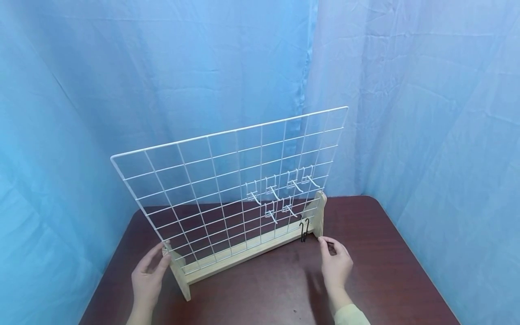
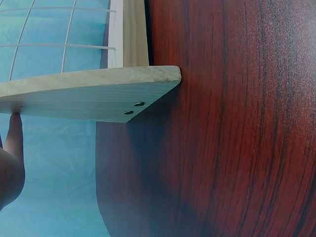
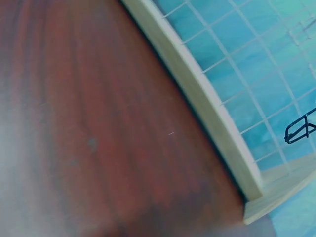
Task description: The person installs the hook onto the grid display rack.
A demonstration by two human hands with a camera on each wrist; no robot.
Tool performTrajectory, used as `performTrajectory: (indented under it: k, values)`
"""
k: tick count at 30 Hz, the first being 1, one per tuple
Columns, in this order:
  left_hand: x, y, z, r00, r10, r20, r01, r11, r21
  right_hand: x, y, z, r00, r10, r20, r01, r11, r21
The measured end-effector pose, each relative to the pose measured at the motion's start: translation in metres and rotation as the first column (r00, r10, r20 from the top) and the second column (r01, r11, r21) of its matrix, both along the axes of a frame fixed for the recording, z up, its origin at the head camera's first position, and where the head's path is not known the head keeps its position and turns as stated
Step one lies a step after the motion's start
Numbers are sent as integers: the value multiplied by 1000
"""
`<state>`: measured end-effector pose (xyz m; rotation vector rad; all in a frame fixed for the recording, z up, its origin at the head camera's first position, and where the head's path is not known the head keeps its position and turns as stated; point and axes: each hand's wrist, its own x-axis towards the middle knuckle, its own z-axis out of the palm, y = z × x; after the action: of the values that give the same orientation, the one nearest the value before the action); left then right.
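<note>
Dark-red wooden table [image 1: 386, 271]; blue curtain [image 1: 162, 67]

The dark red-brown wooden desk [image 1: 386, 271] lies open in front of the upright white wire grid panel [image 1: 211, 180], which walls off the back; white hooks [image 1: 280, 192] and black hooks [image 1: 304, 230] jut forward.
</note>
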<state>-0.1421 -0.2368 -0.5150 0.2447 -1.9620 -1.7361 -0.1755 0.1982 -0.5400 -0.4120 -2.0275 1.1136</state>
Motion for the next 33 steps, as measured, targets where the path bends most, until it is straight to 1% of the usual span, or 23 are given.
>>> performTrajectory:
  k: [9,15,22,28,33]
  values:
    - [-1,-1,-1,1000,-4,-8,4,1000,18,-17,-3,27,997,6,-80,-11,998,-62]
    - [-1,-1,-1,1000,2,-1,-2,1000,-4,-25,-6,40,992,2,-128,-15,995,-102]
    - [0,-1,-1,1000,16,16,-15,999,-41,-34,-10,52,982,9,-191,-26,996,-87]
    - [-1,-1,-3,1000,16,24,-15,1000,-25,-40,-13,60,969,23,-247,-43,996,-76]
    - [0,-1,-2,1000,10,19,-10,1000,-12,-44,-18,66,964,25,-266,-46,997,-70]
